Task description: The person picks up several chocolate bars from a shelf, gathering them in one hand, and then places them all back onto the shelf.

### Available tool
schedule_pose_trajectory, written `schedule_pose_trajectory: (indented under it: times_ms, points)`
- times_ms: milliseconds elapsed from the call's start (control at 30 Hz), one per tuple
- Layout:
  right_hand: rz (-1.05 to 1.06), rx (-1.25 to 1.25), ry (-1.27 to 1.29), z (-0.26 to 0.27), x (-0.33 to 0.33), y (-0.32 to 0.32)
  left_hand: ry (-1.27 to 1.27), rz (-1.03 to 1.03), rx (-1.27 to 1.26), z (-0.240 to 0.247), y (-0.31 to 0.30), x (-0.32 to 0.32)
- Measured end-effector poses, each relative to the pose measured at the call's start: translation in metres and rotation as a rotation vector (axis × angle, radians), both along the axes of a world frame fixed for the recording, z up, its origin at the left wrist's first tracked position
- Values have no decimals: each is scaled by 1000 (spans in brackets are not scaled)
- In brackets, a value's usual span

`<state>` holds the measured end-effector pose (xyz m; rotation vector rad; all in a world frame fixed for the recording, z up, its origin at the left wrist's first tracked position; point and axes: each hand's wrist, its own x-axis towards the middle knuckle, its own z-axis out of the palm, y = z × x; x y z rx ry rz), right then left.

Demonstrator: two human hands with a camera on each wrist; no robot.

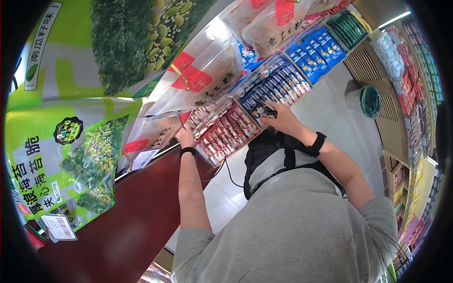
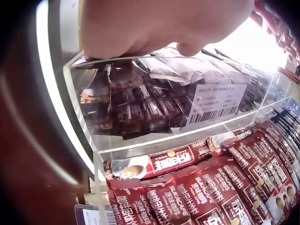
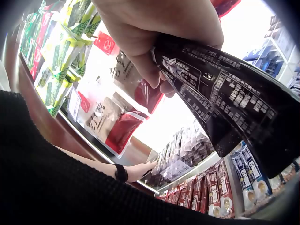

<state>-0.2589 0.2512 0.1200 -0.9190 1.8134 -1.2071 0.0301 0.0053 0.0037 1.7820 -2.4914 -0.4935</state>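
Note:
My right hand point(image 1: 288, 120) pinches a couple of black sachets point(image 3: 225, 89) with white print, fanned apart beneath the thumb and fingers. In the head view it is over a compartment of blue coffee sachets point(image 1: 278, 85). My left hand point(image 1: 186, 136) reaches to the back corner of the clear acrylic bin point(image 2: 126, 145). There its fingers lie at the rim, over a compartment of dark brown sachets point(image 2: 145, 103) with a barcode label point(image 2: 215, 105) on its front. Red coffee sachets point(image 2: 173, 197) stand in rows in the compartment in front of it.
Large clear bags point(image 1: 207, 80) with red labels hang behind the bins. Green seaweed snack packs point(image 1: 71, 155) fill the left side above a dark red surface point(image 1: 132, 226). Blue boxes point(image 1: 316, 54) sit further along. A bin with a green liner point(image 1: 370, 101) stands on the floor at right.

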Motion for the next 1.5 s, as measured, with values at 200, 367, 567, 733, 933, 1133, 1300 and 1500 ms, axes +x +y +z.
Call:
schedule_pose_trajectory:
  times_ms: [200, 367, 567, 733, 933, 1133, 1300, 1500]
  points:
    - [45, 77, -22, 2, -3, -1, 67, -161, -11, -1, -4, 15]
    - [-2, -15, 68, 4, 1, -1, -128, -192, 119, 28, -7, 1]
    - [32, 88, -3, 10, -2, 2, -116, -222, -52, -8, -24, 17]
    - [33, 86, 17, 7, 0, 4, -215, -155, -2, 11, -17, 10]
    - [18, 6, 11, -13, 1, 3, -171, -274, 12, 10, -16, 13]
    - [57, -47, 31, -5, -3, -2, -121, -165, 27, 6, -10, 6]
    - [37, -44, 14, 6, -4, -3, -91, -163, -126, -21, -4, 21]
    - [78, -13, -47, 10, -6, -5, -482, -520, -283, -18, 2, 25]
